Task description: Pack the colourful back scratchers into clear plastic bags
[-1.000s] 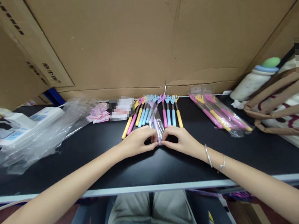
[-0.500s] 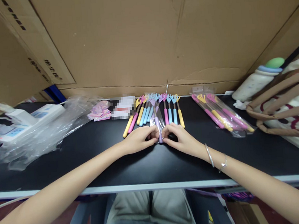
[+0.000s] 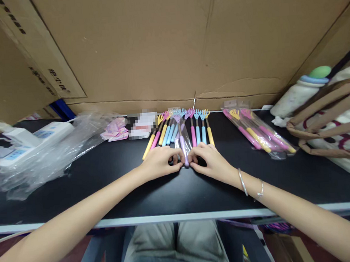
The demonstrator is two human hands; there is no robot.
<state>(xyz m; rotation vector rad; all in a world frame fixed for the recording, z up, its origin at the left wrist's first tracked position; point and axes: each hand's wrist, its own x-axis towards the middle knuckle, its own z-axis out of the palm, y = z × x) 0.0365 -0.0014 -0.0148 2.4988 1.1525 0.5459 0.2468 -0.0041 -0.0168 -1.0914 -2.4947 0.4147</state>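
A purple back scratcher [image 3: 182, 144] with a claw-shaped head lies upright in view on a clear plastic sleeve [image 3: 188, 136], or inside it; I cannot tell which. My left hand [image 3: 162, 162] pinches at the sleeve's near end, left of the handle tip. On the other side, my right hand [image 3: 210, 160] pinches the same end with thumb and forefinger. Whatever lies right between the fingertips is mostly hidden. Behind the hands, several loose back scratchers in yellow [image 3: 163, 134], pink [image 3: 193, 133] and blue [image 3: 203, 134] form a row, claws pointing away from me.
Bagged back scratchers [image 3: 258, 134] lie to the right, near a fabric bag [image 3: 338, 130] and a bottle [image 3: 295, 96]. Leftward are pink cards [image 3: 114, 129], a heap of clear plastic sleeves [image 3: 58, 156] and a power strip [image 3: 27, 144]. Cardboard [image 3: 144, 44] walls the black table's back.
Both hands stay at the near end of the sleeve, with only slight finger movement. The whole view has shifted a little, and the back scratchers keep their places.
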